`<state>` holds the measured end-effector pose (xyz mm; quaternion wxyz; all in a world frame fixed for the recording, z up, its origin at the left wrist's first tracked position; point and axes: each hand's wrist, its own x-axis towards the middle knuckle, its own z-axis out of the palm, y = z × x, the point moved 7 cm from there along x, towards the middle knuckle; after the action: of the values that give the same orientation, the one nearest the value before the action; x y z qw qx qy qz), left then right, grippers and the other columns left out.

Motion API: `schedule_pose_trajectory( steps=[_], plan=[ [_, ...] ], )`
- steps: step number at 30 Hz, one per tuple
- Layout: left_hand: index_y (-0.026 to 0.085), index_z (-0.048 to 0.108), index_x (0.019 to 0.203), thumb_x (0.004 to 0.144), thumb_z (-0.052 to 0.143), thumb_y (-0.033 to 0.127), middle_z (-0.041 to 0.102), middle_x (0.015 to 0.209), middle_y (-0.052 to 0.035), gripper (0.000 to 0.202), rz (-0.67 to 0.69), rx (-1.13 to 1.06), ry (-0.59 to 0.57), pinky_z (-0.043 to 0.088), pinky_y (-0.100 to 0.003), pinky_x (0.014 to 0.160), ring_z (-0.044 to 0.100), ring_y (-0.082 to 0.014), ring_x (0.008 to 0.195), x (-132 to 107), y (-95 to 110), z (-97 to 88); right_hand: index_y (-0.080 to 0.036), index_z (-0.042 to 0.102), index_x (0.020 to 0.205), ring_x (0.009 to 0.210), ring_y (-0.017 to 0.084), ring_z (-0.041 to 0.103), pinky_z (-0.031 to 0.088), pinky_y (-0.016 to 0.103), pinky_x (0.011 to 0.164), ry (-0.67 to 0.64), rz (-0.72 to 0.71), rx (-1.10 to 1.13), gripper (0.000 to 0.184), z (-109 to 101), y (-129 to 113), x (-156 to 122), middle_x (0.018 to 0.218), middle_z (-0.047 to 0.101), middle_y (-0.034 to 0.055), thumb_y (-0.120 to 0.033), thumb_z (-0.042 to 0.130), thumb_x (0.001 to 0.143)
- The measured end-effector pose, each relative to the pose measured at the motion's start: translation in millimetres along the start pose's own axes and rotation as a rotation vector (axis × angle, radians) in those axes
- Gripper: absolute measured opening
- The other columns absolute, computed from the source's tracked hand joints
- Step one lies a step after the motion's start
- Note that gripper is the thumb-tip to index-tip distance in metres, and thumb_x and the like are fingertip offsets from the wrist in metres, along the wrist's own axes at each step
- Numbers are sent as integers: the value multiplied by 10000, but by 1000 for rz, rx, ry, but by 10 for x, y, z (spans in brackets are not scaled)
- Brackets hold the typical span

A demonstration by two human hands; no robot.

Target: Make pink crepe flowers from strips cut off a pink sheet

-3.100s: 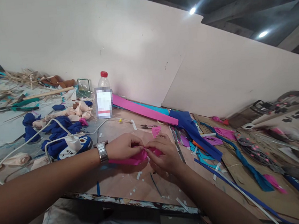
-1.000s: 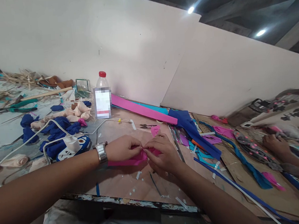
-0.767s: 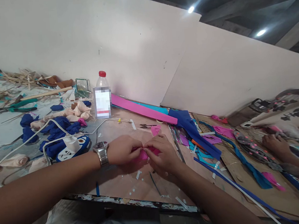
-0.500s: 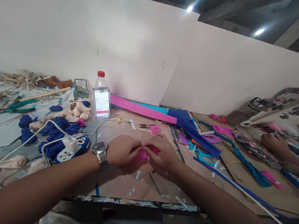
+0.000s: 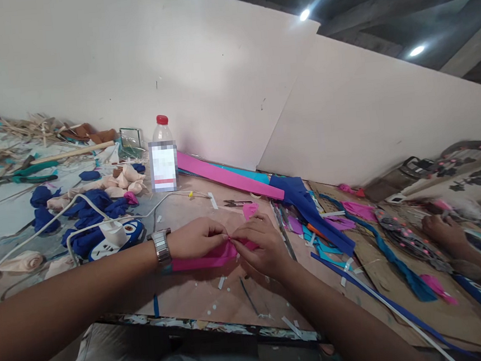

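A bright pink strip of fabric or crepe paper (image 5: 205, 261) is pinched between both my hands over the table's middle. My left hand (image 5: 199, 237), with a metal watch (image 5: 162, 246) on its wrist, closes thumb and fingers on the strip. Fingertip to fingertip with it, my right hand (image 5: 261, 246) grips the same strip. One length runs left beneath my left hand, while another pink end (image 5: 250, 210) shows above my right knuckles. The exact fold between the fingertips is hidden.
A red-capped bottle (image 5: 163, 153) stands near the wall. Blue bundles (image 5: 99, 207) and a power strip (image 5: 117, 242) with a white cable lie left. Small scissors (image 5: 240, 202) lie beyond my hands. Pink and blue strips extend right, where another person's hand (image 5: 442, 230) works.
The pink strip now stretches out leftward under my left hand, where before it was bunched at the fingers. My left wrist has rolled slightly. Both hands keep their pinch.
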<state>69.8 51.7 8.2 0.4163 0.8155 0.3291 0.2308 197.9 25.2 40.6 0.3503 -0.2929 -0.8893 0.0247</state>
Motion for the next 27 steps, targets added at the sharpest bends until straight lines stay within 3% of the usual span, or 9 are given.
schedule_pose_trajectory(
  steps=[8,14,27],
  plan=[
    [164,794,958,921,586,334,775,879,-37,271,-22,-31,113,450,-231,689,649,-152,762,-5,-69,-82,-232,694,893,781,192,668,405,422,899,9,14,-25,67,-18,30,-17,822,760,10,-167,695,879],
    [172,796,917,906,604,315,776,843,-26,239,-3,-15,166,441,-229,672,645,-140,732,2,-98,-93,-231,697,888,804,192,659,390,424,927,-10,71,-36,18,5,72,-18,827,757,8,-219,689,899],
    [198,771,956,923,563,292,777,930,-41,230,159,399,229,458,-278,773,677,-183,844,-74,136,-52,-221,624,845,812,210,625,379,413,883,-92,160,21,90,75,121,-21,829,712,31,-237,581,922]
  ],
)
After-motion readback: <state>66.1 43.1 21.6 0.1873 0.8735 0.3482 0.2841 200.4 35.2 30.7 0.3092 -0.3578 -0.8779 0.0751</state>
